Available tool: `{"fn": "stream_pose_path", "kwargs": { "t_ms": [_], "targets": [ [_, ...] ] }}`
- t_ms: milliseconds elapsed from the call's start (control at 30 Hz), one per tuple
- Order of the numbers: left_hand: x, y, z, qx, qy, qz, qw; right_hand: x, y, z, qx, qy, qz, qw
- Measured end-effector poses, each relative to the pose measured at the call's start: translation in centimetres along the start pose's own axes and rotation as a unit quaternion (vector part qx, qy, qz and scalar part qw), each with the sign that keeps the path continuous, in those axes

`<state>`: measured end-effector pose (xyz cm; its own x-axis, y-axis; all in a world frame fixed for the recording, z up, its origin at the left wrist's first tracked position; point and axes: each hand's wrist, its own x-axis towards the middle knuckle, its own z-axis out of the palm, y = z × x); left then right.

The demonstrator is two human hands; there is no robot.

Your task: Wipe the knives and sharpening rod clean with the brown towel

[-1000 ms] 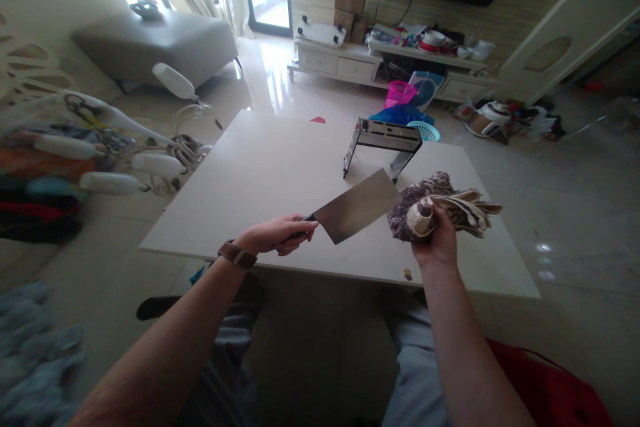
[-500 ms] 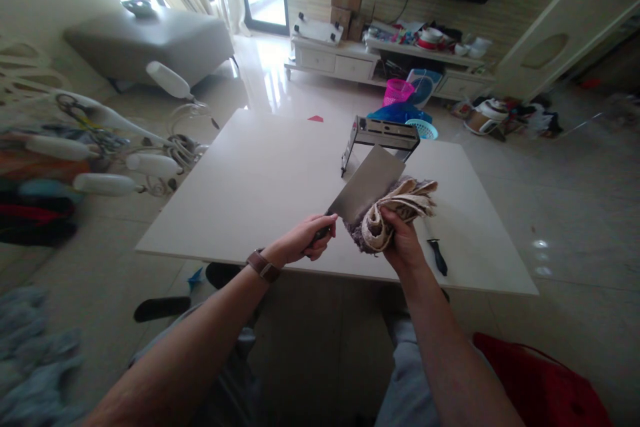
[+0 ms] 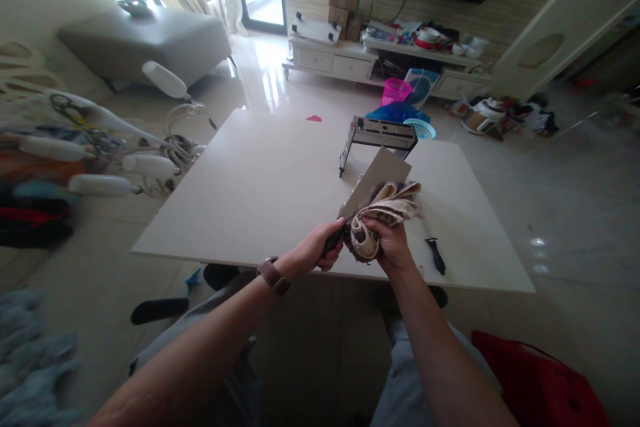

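Note:
My left hand is closed around the dark handle of a cleaver, its broad blade slanting up and away to the right. In my right hand is a folded, brown and beige cloth, bunched up and pressed near the base of the blade. Part of the blade is hidden behind the cloth. Both hands are above the near edge of a white table. To the right of my right hand lies a sharpening rod with a black handle; its shaft is partly hidden.
A metal rack-like stand is just beyond the blade, with a light blue basket behind it. A small red piece lies at the table's far edge. White lamp arms crowd the left side. A red bag is at lower right.
The cloth in my right hand has moved left and down, to the blade's base beside the handle. My left hand has shifted slightly right and down with the cleaver.

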<state>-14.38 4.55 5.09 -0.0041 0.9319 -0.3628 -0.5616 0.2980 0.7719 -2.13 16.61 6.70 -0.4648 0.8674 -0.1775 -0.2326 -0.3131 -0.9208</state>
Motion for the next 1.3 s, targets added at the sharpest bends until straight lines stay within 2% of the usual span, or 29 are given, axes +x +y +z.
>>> {"fn": "stream_pose_path", "kwargs": {
  "t_ms": [133, 233, 367, 467, 600, 800, 1100, 1300],
  "targets": [
    [-0.5, 0.9, -0.7, -0.015, -0.006, -0.018, 1.000, 0.2, -0.3, -0.5, -0.034, -0.033, -0.006, 0.999],
    [-0.6, 1.0, -1.0, -0.002, 0.004, -0.001, 1.000, 0.3, -0.3, -0.7, -0.051, -0.045, -0.003, 0.998],
    [-0.4, 0.3, -0.4, 0.042, 0.049, 0.046, 0.997, -0.4, 0.5, 0.0, -0.019, -0.024, 0.010, 0.999],
    [-0.2, -0.4, 0.3, 0.036, 0.064, 0.047, 0.996, -0.9, 1.1, 0.5, -0.001, -0.011, 0.017, 1.000],
    [-0.2, -0.5, 0.6, 0.004, 0.045, 0.018, 0.999, -1.0, 0.8, 0.5, -0.020, -0.013, 0.010, 1.000],
    [-0.6, 0.5, 0.0, -0.017, -0.009, -0.002, 1.000, -0.6, -0.4, -0.1, -0.034, -0.003, -0.004, 0.999],
    [-2.0, 2.1, -1.1, 0.029, -0.043, -0.067, 0.996, 1.0, -1.8, -2.1, -0.004, 0.053, -0.026, 0.998],
    [-2.0, 2.0, -1.4, 0.057, -0.057, -0.077, 0.994, 1.8, -2.5, -2.7, 0.047, 0.093, -0.065, 0.992]
  ]
}}
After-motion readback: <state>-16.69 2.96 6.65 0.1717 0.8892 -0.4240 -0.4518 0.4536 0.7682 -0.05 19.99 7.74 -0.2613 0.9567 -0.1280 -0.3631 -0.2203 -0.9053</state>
